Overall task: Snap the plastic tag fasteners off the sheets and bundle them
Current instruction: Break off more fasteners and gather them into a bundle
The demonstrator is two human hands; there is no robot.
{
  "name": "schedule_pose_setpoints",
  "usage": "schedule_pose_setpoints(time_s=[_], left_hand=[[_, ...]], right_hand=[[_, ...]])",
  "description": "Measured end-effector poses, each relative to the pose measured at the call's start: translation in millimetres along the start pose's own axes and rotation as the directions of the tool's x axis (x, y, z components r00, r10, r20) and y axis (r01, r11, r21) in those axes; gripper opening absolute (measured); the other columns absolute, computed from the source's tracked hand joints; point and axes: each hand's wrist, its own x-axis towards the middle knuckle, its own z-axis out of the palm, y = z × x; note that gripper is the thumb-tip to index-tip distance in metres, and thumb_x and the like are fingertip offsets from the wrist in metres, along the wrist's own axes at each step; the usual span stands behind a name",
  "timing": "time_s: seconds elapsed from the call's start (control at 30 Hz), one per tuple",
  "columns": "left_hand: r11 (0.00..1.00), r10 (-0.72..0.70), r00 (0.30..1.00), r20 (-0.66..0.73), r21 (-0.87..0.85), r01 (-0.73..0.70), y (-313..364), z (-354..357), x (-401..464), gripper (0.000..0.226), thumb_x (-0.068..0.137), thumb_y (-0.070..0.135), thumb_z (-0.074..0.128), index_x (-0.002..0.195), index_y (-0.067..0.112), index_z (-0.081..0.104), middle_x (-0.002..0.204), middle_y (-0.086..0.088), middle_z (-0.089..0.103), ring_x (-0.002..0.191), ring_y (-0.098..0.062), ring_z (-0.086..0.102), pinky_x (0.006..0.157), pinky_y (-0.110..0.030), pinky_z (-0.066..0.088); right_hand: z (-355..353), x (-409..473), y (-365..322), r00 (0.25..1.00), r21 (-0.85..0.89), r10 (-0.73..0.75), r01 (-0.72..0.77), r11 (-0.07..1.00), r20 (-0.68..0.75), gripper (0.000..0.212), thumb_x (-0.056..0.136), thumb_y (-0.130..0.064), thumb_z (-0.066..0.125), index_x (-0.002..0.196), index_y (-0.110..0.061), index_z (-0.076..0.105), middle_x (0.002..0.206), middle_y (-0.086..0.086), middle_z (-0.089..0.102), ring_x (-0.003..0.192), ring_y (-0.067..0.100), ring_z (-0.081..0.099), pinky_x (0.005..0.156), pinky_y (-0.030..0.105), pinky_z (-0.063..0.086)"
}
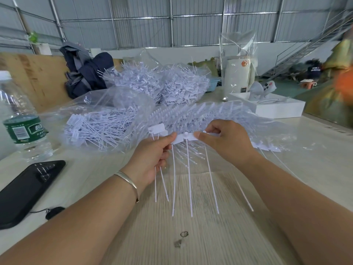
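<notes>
Snapping is the step now, I think. Long thin tails (pixel 189 180) hang down toward the person, over the table (pixel 191 236). Above them, the left hand (pixel 152 155) pinches one tag (pixel 178 139) with thumb and fingers and also holds a few loose tags. The right hand (pixel 225 138) pinches the next part of the strip (pixel 205 135). The strip runs left to right between the hands. Next, the hands likely need to bend or twist apart at the joint, so one tag breaks free. Farther back lie a sheet (pixel 191 115) still to do and bags (pixel 107 121) of loose tags.
</notes>
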Motion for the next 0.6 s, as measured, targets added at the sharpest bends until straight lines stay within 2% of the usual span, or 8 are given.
schedule_pose_setpoints(time_s=[0.17,0.3,0.43,0.53,0.6], left_hand=[[1.0,-0.004,1.0,0.023,-0.02,0.005,0,-2,2,0.021,0.088,0.022,0.07,0.074,0.014,0.056,0.065,0.002,0.048,0.038,-0.003,0.029,0.032,-0.015,0.021],[0.999,-0.009,0.998,0.062,-0.051,0.012,1,-2,1,0.02,0.089,0.022,0.069,0.075,0.013,0.057,0.062,0.003,0.048,0.039,-0.003,0.029,0.032,-0.015,0.021],[0.991,-0.048,0.99,0.136,-0.12,0.064,3,0,0,0.018,0.09,0.019,0.066,0.076,0.012,0.056,0.065,0.002,0.048,0.04,-0.003,0.027,0.031,-0.014,0.019],[0.975,-0.097,0.968,0.233,-0.171,0.139,3,5,-4,0.014,0.087,0.018,0.065,0.079,0.01,0.058,0.066,0.001,0.05,0.038,-0.002,0.028,0.03,-0.012,0.018],[0.955,-0.128,0.934,0.332,-0.213,0.206,3,8,-9,0.011,0.08,0.02,0.065,0.078,0.01,0.061,0.064,0.002,0.051,0.036,0.0,0.027,0.03,-0.011,0.017]], right_hand=[[-2,0,-2,0.997,0.015,0.07,-0.07,0.997,0.011,0.047,0.071,-0.061,0.065,0.073,-0.015,0.06,0.066,-0.009,0.056,0.065,0.007,0.052,0.092,0.043,0.043],[-3,-1,-2,0.995,0.093,0.089,-0.092,0.991,0.039,0.048,0.071,-0.057,0.071,0.071,-0.01,0.06,0.061,-0.011,0.052,0.062,0.008,0.049,0.082,0.037,0.043],[-2,-2,-1,0.987,0.281,0.101,-0.134,0.95,0.127,0.047,0.071,-0.047,0.079,0.073,-0.003,0.061,0.06,-0.003,0.048,0.056,0.01,0.043,0.062,0.023,0.038],[-3,-3,-3,0.979,0.458,0.056,-0.142,0.878,0.196,0.052,0.07,-0.044,0.08,0.079,0.004,0.062,0.064,0.004,0.05,0.06,0.011,0.044,0.063,0.022,0.038],[-3,-5,-6,0.968,0.512,0.02,-0.15,0.846,0.252,0.056,0.066,-0.051,0.076,0.078,0.002,0.063,0.061,0.0,0.054,0.059,0.008,0.048,0.064,0.016,0.04]])
